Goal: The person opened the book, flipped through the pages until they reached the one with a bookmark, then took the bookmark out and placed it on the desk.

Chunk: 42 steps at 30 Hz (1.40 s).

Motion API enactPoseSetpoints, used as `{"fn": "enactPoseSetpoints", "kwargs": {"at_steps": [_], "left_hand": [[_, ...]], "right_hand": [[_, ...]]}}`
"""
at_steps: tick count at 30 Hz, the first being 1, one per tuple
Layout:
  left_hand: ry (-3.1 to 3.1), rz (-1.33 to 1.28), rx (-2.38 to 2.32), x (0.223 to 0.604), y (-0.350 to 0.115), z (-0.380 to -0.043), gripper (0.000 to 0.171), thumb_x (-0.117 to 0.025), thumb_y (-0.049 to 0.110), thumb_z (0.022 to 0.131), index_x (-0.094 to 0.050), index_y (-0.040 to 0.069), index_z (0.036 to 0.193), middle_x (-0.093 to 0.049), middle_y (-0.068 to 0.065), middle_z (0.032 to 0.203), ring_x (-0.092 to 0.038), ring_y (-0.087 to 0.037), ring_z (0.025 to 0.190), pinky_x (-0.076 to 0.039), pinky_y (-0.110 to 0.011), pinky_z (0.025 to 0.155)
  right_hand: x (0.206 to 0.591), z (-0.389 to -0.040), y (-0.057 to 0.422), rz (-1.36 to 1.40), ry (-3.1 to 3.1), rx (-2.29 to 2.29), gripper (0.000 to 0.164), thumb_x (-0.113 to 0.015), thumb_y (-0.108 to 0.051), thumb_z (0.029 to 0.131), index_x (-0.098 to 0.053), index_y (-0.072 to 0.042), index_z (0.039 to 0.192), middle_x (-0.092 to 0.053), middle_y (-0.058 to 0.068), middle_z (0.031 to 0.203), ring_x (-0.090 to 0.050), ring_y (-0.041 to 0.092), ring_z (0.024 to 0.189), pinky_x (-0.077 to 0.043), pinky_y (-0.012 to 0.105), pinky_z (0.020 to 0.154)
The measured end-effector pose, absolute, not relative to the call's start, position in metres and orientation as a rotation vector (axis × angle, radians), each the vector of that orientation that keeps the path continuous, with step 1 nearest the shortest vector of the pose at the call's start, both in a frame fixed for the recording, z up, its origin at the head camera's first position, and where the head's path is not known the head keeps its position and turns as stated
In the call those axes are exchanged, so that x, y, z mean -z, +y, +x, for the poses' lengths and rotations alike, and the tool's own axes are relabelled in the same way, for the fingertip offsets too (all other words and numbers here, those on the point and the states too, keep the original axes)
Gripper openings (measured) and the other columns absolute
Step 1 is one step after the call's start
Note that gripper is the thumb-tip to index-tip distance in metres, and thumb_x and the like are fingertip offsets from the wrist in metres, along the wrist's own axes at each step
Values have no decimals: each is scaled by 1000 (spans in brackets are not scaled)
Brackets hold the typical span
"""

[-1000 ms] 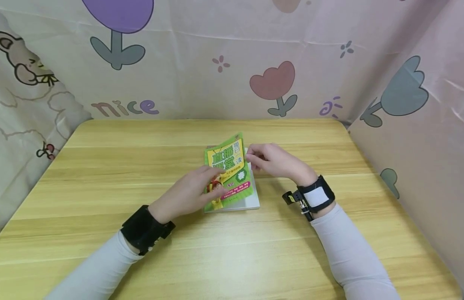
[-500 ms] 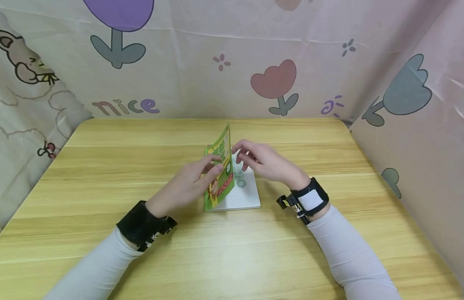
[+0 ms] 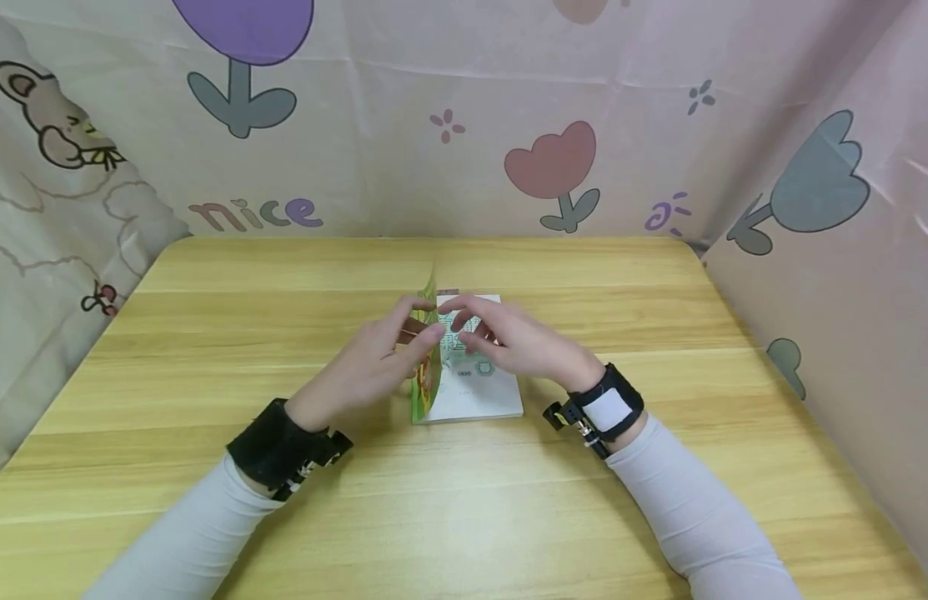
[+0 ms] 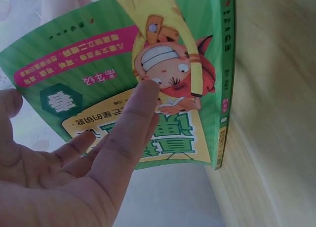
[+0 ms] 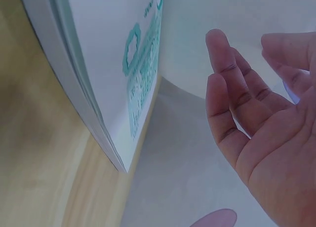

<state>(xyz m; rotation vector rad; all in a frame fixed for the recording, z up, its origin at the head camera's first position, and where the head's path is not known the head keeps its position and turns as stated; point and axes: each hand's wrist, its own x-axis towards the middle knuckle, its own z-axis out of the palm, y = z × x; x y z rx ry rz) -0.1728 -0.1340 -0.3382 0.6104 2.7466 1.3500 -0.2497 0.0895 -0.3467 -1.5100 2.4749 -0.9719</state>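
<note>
A thin paperback book lies on the table, its green front cover (image 4: 106, 34) raised nearly upright along the spine (image 4: 226, 89) on the left. A white title page (image 3: 482, 396) with teal print shows beneath. My left hand (image 3: 377, 354) is at the outer face of the cover; in the left wrist view its extended fingers rest against the printed cartoon figure, with the thumb near the free edge. My right hand (image 3: 527, 342) hovers above the title page, fingers loosely bent and holding nothing. In the right wrist view the fingers (image 5: 222, 108) are apart from the page.
The wooden table (image 3: 464, 500) stretches around the book. Behind it hangs a pale curtain (image 3: 388, 167) with flower prints, and more cloth closes off the left and right sides. Both wrists carry black straps with small cameras.
The cover has swung up from lying slightly lifted over the page to nearly upright, uncovering the title page. My right hand has moved left over the page; my left hand has shifted slightly.
</note>
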Motion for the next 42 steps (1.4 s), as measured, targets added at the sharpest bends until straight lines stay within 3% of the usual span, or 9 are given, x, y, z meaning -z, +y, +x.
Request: {"fn": "enactPoseSetpoints", "kwargs": {"at_steps": [9, 13, 17, 23, 31, 36, 42], "left_hand": [[2563, 488, -1571, 330, -145, -171, 39, -43, 24, 102, -35, 15, 140, -57, -15, 118, -62, -24, 95, -57, -35, 66], [2671, 498, -1504, 329, -155, -171, 43, -42, 15, 99, -33, 13, 141, -58, -13, 116, -60, -23, 99, -54, -36, 75], [2790, 496, -1415, 326, -165, -170, 48, -42, 11, 97, -31, 14, 143, -58, -13, 118, -57, -24, 104, -50, -41, 81], [2872, 500, -1307, 328, -183, -169, 53, -43, 8, 95, -29, 11, 146, -50, -17, 129, -55, -29, 110, -51, -43, 80], [3068, 537, -985, 334, -202, -166, 56, -51, 6, 90, -36, 3, 144, -31, -21, 146, -35, -33, 125, -32, -54, 101], [3100, 546, -861, 340, -209, -163, 57, -55, 4, 87, -39, 1, 142, -17, -25, 152, -28, -42, 131, -32, -59, 99], [3102, 578, -707, 349, -217, -163, 60, -61, 3, 85, -43, 1, 143, -16, -20, 155, -20, -37, 139, -27, -57, 103]], "right_hand": [[352, -249, 90, -1465, 2432, 962, 39, -54, -17, 99, -47, -17, 137, -62, 6, 113, -60, 13, 81, -50, 26, 66], [353, -252, 95, -1405, 2450, 939, 35, -54, -17, 99, -51, -17, 134, -62, 6, 114, -58, 11, 84, -50, 25, 71], [354, -259, 102, -1313, 2484, 936, 33, -55, -17, 99, -54, -12, 132, -61, 7, 115, -58, 14, 87, -50, 26, 75], [359, -272, 114, -1166, 2594, 860, 34, -57, -19, 98, -56, -7, 130, -59, 6, 118, -57, 14, 97, -49, 28, 81], [365, -285, 127, -1071, 2671, 705, 37, -59, -20, 97, -57, -3, 129, -55, 12, 121, -55, 22, 107, -48, 33, 87], [369, -289, 132, -1052, 2700, 642, 40, -60, -23, 96, -58, -3, 130, -54, 12, 119, -53, 23, 103, -46, 34, 86], [372, -297, 134, -1040, 2724, 602, 41, -62, -25, 95, -59, -4, 130, -53, 12, 119, -51, 24, 100, -44, 33, 85]]}}
